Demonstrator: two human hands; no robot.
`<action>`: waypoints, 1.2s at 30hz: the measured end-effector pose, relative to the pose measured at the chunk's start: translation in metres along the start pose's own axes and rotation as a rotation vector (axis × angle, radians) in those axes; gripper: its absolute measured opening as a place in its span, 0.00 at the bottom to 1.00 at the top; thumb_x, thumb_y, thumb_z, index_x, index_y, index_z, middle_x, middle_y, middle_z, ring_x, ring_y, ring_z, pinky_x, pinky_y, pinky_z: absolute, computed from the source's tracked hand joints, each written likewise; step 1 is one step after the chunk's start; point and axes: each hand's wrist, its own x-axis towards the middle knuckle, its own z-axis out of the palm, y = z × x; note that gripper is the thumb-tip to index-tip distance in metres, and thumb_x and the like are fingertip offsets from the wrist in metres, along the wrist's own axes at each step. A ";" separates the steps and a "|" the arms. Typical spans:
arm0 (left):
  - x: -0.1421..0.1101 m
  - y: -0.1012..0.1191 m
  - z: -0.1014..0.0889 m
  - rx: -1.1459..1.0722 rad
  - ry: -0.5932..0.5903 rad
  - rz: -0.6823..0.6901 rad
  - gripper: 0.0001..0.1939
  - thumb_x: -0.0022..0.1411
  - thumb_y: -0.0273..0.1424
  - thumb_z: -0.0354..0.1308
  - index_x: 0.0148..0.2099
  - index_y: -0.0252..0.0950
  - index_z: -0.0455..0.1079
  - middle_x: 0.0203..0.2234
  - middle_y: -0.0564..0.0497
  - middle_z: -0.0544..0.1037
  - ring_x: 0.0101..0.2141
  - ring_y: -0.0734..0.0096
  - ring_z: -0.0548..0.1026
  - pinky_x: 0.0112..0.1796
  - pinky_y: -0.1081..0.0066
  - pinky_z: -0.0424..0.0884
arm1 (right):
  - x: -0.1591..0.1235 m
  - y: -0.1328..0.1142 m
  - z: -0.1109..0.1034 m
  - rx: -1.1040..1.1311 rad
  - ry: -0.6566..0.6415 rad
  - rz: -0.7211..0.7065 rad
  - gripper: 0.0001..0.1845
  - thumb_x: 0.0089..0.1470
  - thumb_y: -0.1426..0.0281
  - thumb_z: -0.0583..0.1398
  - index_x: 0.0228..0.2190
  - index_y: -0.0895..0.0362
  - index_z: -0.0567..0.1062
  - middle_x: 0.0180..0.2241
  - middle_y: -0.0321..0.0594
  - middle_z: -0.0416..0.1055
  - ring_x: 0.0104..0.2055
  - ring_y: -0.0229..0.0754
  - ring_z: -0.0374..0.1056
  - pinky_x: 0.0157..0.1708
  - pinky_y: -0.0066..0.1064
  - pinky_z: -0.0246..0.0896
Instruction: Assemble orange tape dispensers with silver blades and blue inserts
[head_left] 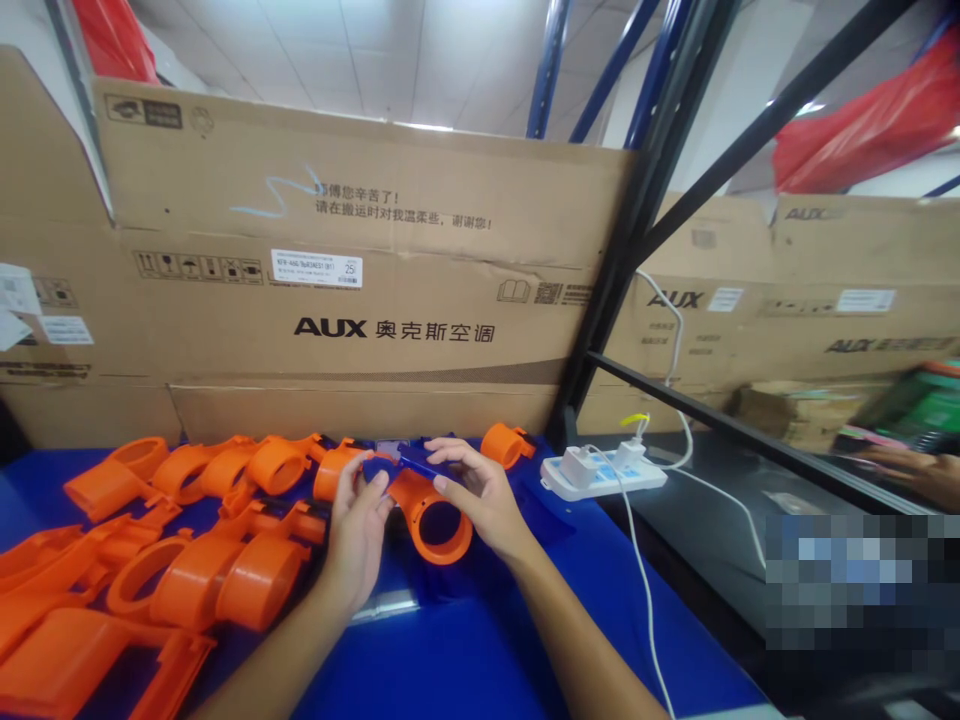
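Between my two hands, above the blue table, is an orange tape dispenser [444, 552], its round opening facing me. My left hand [358, 535] is closed around its left end, thumb on top. My right hand [486, 490] grips it from the right, thumb near the upper edge of the ring and fingers bent over a dark blue strip-like part [418, 462]. Whether that strip is attached to the dispenser I cannot tell. Just behind my right hand lies another orange tape dispenser [504, 446]. A shiny flat strip [386, 606] lies on the table below my hands.
Several more orange dispensers [259, 585] crowd the left of the blue table [465, 660]. A cardboard wall [420, 290] stands behind. To the right are a white power strip [600, 475] with cables, a black rack post [637, 230], and a person's hand [930, 475] at a neighbouring dark table.
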 end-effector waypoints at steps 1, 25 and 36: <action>0.000 -0.001 -0.001 0.001 0.002 -0.004 0.20 0.57 0.33 0.71 0.51 0.45 0.71 0.48 0.52 0.79 0.48 0.65 0.78 0.48 0.66 0.72 | 0.000 0.000 0.000 -0.013 -0.006 -0.008 0.13 0.56 0.58 0.69 0.40 0.52 0.80 0.53 0.47 0.75 0.60 0.53 0.68 0.61 0.48 0.60; -0.004 0.002 0.003 0.055 -0.010 0.017 0.23 0.57 0.34 0.72 0.54 0.46 0.71 0.46 0.53 0.77 0.46 0.67 0.76 0.44 0.68 0.73 | 0.001 0.010 -0.007 -0.030 -0.040 -0.017 0.11 0.58 0.61 0.68 0.41 0.52 0.80 0.52 0.47 0.75 0.60 0.54 0.68 0.59 0.47 0.63; -0.002 0.001 0.001 0.059 -0.031 0.038 0.25 0.57 0.33 0.72 0.56 0.47 0.72 0.48 0.50 0.76 0.47 0.65 0.75 0.45 0.66 0.74 | 0.001 0.012 -0.005 -0.018 -0.046 0.022 0.13 0.58 0.60 0.68 0.44 0.52 0.79 0.52 0.46 0.74 0.59 0.54 0.69 0.61 0.47 0.62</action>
